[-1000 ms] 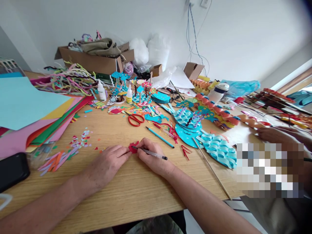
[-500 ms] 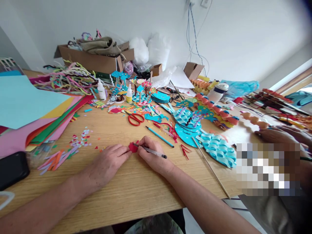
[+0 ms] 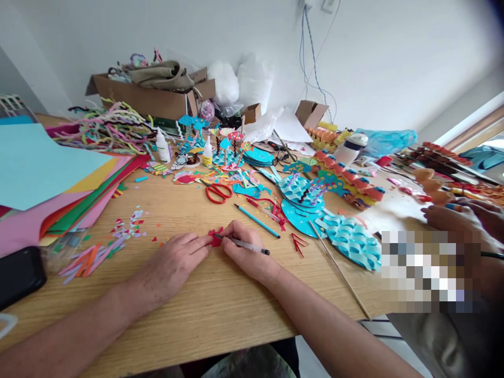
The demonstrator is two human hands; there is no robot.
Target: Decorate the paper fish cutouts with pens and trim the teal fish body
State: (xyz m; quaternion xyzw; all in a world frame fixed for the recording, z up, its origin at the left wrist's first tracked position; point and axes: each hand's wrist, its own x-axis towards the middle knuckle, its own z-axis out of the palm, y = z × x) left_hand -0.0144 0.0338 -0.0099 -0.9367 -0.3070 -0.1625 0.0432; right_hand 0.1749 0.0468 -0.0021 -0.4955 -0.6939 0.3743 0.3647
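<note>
A small red paper cutout (image 3: pixel 215 238) lies on the wooden table in front of me. My left hand (image 3: pixel 177 261) holds its left edge, fingers close together and fingertips on the paper; the thumb is mostly hidden. From the other side, my right hand (image 3: pixel 244 251) is closed around a pen (image 3: pixel 252 246) with a clear barrel and a dark end. The pen's tip rests on the red paper. Just beyond my right hand lie a blue pencil-like stick (image 3: pixel 258 221) and a pair of red-handled scissors (image 3: pixel 218 192). Red paper strips (image 3: pixel 299 244) are to the right.
Coloured paper sheets (image 3: pixel 35 168) and a black phone (image 3: pixel 19 275) are at left. Glue bottles (image 3: pixel 163 147) and paper fish stand behind. Woven blue paper pieces (image 3: pixel 350 239) and a wooden stick (image 3: pixel 340 270) lie at right, near another person's hands (image 3: pixel 452 223), an egg-carton strip (image 3: pixel 433 186) beside them.
My hands keep nearly the same pose on the red paper, with the pen tip still on it. At right, the other person's hands and the egg-carton strip have shifted.
</note>
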